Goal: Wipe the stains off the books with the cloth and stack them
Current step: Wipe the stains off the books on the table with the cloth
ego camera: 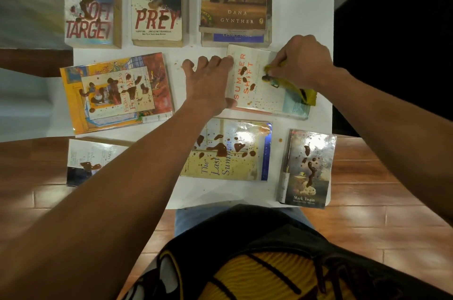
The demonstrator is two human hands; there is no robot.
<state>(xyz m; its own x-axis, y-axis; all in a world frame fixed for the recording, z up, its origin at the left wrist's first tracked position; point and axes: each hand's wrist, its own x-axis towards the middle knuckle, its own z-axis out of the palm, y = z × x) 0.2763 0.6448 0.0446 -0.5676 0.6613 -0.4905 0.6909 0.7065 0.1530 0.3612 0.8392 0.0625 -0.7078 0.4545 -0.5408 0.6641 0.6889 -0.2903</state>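
1. The Summer Shift book (259, 88) lies flat at the white table (306, 5)'s right, steadied at its left edge by the left hand (208, 84), fingers spread and straight.
2. The yellow cloth (297, 87) is pinched in the right hand (302, 61)'s curled fingers, pressed on the cover.
3. The paperback is judged light, glossy, liable to slide; the cloth soft; holding by the edges is advised.

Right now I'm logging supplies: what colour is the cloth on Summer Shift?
Yellow cloth, with dark stains, shown best in the head view.

White table (306, 0), wooden floor (367, 177)
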